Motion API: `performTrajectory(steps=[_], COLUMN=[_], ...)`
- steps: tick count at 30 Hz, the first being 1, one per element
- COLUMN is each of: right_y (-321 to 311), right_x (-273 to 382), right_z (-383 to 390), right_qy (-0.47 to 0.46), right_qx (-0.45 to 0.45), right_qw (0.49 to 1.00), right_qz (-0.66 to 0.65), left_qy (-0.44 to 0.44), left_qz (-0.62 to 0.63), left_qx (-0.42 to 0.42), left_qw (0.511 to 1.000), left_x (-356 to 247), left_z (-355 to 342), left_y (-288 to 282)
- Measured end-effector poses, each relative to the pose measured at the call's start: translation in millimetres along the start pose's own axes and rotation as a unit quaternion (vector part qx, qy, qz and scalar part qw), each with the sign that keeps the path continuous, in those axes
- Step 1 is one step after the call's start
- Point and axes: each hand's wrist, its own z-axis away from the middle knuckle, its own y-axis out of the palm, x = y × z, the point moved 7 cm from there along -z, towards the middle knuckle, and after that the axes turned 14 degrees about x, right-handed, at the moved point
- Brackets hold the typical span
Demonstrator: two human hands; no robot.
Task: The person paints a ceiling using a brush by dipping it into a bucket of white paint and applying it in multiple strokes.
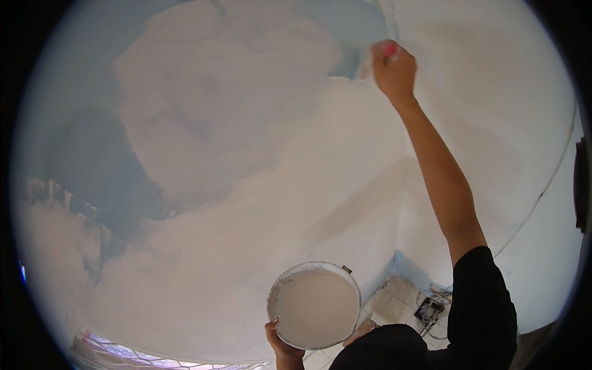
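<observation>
Raised high, my right hand [393, 73] is closed on a paintbrush with a red handle [388, 50], blurred and largely hidden by the hand, near the wall's inner corner where pale blue borders white paint. My left hand [280, 339] grips the left side of a round bucket [314, 302] of off-white paint at the bottom. The wall [222, 111] carries patches of white over pale blue.
A white side wall [512, 154] on the right has a thin cable running down it. Below lie a tiled floor [388, 296] and a dark object with tangled wires [430, 311]. A window grille [148, 361] shows at the bottom left.
</observation>
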Motion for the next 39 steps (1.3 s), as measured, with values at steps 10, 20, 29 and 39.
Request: performTrajectory(steps=[10,20,29,39], right_y=[-30,31,12,21], right_x=[218,10,82,268], right_z=[-93,29,23,54], right_qy=[-0.185,0.069,-0.029,-0.230], right_qx=[-0.053,0.002,0.060,0.192], right_qw=[0.849,0.851,0.991,0.743], right_qz=[-0.492,-0.521,-0.113,-0.598], left_qy=[0.022,-0.002,-0.002,0.002], left_qz=[-0.006,0.034,0.030,0.010], left_qx=[-0.037,-0.032,-0.009,-0.015], left_qw=[0.999,0.999,1.000,1.000], left_x=[4,4,11,2], left_z=[14,8,10,7], left_y=[10,7,2,8])
